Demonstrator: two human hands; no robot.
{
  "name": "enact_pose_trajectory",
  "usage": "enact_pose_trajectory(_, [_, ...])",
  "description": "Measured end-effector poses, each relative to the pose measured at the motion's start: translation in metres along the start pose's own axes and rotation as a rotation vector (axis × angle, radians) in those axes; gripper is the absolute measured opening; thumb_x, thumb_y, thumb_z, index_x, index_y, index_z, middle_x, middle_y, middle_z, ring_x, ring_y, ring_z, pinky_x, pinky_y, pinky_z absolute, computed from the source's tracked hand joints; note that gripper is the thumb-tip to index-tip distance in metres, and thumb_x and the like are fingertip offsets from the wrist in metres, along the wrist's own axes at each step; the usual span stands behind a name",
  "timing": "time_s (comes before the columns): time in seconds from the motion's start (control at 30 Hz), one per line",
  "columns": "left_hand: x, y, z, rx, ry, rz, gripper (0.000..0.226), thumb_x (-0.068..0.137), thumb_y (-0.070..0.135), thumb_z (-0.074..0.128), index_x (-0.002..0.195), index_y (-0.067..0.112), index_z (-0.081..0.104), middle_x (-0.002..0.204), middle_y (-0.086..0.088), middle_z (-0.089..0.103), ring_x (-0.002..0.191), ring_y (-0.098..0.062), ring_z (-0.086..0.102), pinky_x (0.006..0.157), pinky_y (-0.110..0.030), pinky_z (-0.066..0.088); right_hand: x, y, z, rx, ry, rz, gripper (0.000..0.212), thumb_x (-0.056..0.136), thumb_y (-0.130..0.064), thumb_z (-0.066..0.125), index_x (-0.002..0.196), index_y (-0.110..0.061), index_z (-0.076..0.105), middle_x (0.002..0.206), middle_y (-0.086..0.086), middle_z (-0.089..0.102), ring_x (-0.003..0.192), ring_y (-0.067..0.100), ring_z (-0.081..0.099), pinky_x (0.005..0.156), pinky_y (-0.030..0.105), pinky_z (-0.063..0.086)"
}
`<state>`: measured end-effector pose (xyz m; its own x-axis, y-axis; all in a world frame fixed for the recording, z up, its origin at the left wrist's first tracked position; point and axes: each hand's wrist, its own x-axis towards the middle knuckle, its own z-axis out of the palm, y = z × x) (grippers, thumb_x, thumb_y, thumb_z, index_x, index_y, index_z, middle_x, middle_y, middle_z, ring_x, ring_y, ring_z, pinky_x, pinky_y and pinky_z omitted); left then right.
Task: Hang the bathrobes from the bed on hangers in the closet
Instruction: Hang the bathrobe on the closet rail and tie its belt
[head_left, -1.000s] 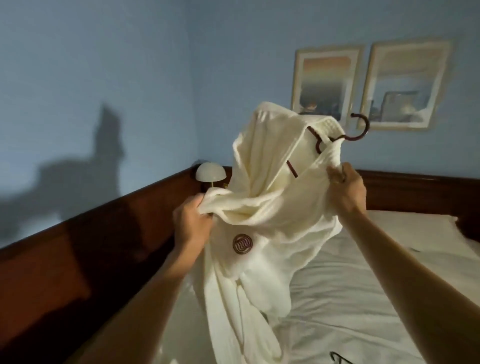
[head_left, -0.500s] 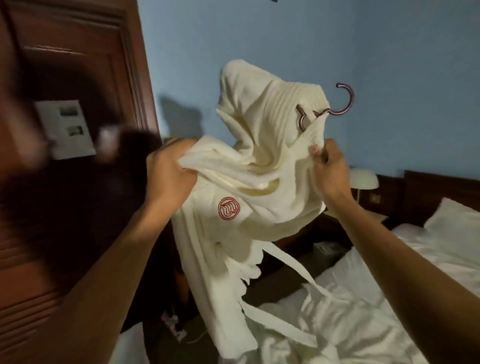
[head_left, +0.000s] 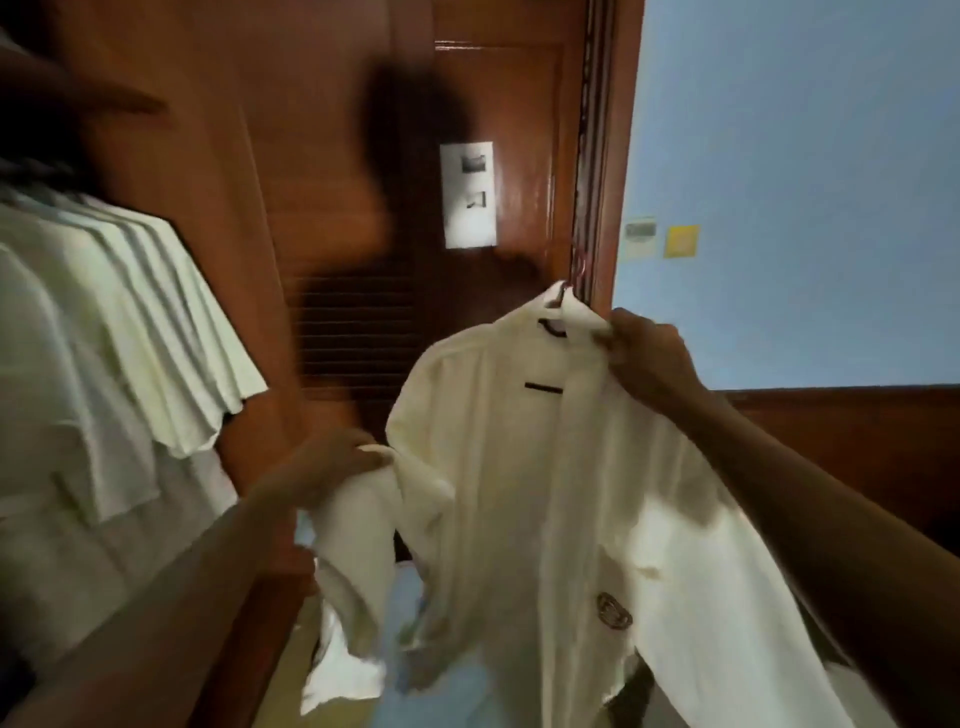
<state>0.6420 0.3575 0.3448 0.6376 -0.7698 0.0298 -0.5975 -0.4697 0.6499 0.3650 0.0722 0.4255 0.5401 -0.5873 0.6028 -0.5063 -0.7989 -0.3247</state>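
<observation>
A cream bathrobe (head_left: 519, 493) with a round dark logo on its chest hangs open in front of me on a dark hanger (head_left: 558, 299), whose hook pokes up at the collar. My right hand (head_left: 644, 353) grips the robe's collar and shoulder at the top right. My left hand (head_left: 332, 462) pinches the robe's left sleeve lower down. At the left, several pale bathrobes (head_left: 119, 332) hang side by side in the closet. The bed is out of view.
A wooden closet door (head_left: 488, 104) with a white notice sheet (head_left: 467, 195) and louvred slats stands straight ahead. A blue wall (head_left: 805, 182) with small stickers fills the right, above dark wood panelling (head_left: 857, 441).
My view has swung left from the bed and lamp to the closet. The robe has opened out flat on the hanger, and both hands have carried it toward the wooden door.
</observation>
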Motion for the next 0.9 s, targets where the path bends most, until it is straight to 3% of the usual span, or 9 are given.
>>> enact_pose_trajectory(0.1, [-0.011,-0.078,-0.037,-0.058,0.435,-0.244,0.018,0.094,0.020,0.071,0.102,0.004,0.072,0.103,-0.014,0.069,0.107,-0.036,0.064,0.081,-0.035,0.043,0.014,-0.025,0.052,0.082,-0.074,-0.037,0.020,0.100,-0.025,0.054,0.112,-0.012,0.064,0.107,0.016,0.071,0.094,0.040,0.066,0.075,0.039,0.048])
enact_pose_trajectory(0.2, [-0.018,-0.107,-0.053,0.045,0.623,-0.365,0.019,0.091,0.009,0.066,0.109,0.007,0.067,0.112,-0.021,0.066,0.105,-0.041,0.064,0.081,-0.035,0.042,0.037,-0.060,0.082,0.202,-0.119,-0.142,0.025,0.101,-0.033,0.051,0.104,-0.013,0.066,0.101,0.013,0.071,0.091,0.035,0.067,0.077,0.041,0.051])
enact_pose_trajectory(0.27, [-0.012,-0.097,-0.067,0.093,0.725,-0.251,0.033,0.090,0.020,0.073,0.119,0.009,0.062,0.117,-0.020,0.064,0.107,-0.040,0.063,0.083,-0.036,0.043,0.051,-0.090,0.094,0.280,-0.132,-0.246,0.028,0.096,-0.041,0.047,0.091,-0.018,0.063,0.092,0.009,0.071,0.086,0.033,0.067,0.075,0.041,0.051])
enact_pose_trajectory(0.37, [-0.008,-0.045,-0.086,0.233,0.814,-0.005,0.066,0.090,0.054,0.070,0.141,0.019,0.048,0.141,-0.010,0.054,0.128,-0.029,0.053,0.105,-0.046,0.045,0.068,-0.130,0.116,0.390,-0.191,-0.406,0.022,0.094,-0.043,0.048,0.083,-0.026,0.058,0.081,-0.004,0.066,0.080,0.026,0.066,0.071,0.038,0.050])
enact_pose_trajectory(0.47, [-0.004,-0.004,-0.088,0.357,0.714,0.025,0.084,0.084,0.067,0.068,0.150,0.024,0.038,0.143,-0.008,0.055,0.133,-0.029,0.050,0.111,-0.049,0.041,0.085,-0.170,0.135,0.485,-0.206,-0.588,0.027,0.096,-0.041,0.049,0.084,-0.022,0.063,0.081,-0.005,0.066,0.082,0.021,0.065,0.072,0.038,0.048])
enact_pose_trajectory(0.57, [-0.005,-0.013,-0.093,0.382,0.747,0.002,0.049,0.090,0.051,0.070,0.121,0.019,0.050,0.096,-0.009,0.067,0.095,-0.037,0.063,0.078,-0.040,0.049,0.098,-0.207,0.143,0.542,-0.219,-0.662,0.034,0.096,-0.044,0.051,0.082,-0.014,0.062,0.081,0.002,0.066,0.082,0.024,0.062,0.073,0.039,0.045])
enact_pose_trajectory(0.63, [-0.012,-0.023,-0.110,0.224,0.875,0.004,0.027,0.097,0.035,0.067,0.096,0.014,0.050,0.072,-0.005,0.058,0.070,-0.034,0.053,0.062,-0.035,0.036,0.107,-0.228,0.148,0.553,-0.245,-0.699,0.036,0.096,-0.045,0.055,0.084,-0.012,0.061,0.079,0.005,0.064,0.078,0.025,0.060,0.073,0.040,0.048])
enact_pose_trajectory(0.8, [-0.023,-0.050,-0.165,0.306,1.067,-0.055,0.011,0.098,0.023,0.062,0.098,0.013,0.057,0.077,-0.006,0.063,0.076,-0.039,0.057,0.062,-0.037,0.035,0.140,-0.267,0.177,0.616,-0.475,-0.737,0.033,0.092,-0.051,0.066,0.117,-0.030,0.062,0.109,-0.012,0.065,0.098,0.011,0.060,0.078,0.031,0.043])
enact_pose_trajectory(0.9, [-0.035,-0.088,-0.201,0.329,1.132,-0.115,0.014,0.097,0.030,0.065,0.097,0.017,0.058,0.084,-0.007,0.068,0.081,-0.040,0.061,0.065,-0.042,0.046,0.153,-0.274,0.229,0.472,-0.629,-0.678,0.043,0.093,-0.047,0.067,0.123,-0.018,0.058,0.115,0.000,0.062,0.108,0.024,0.060,0.080,0.032,0.040])
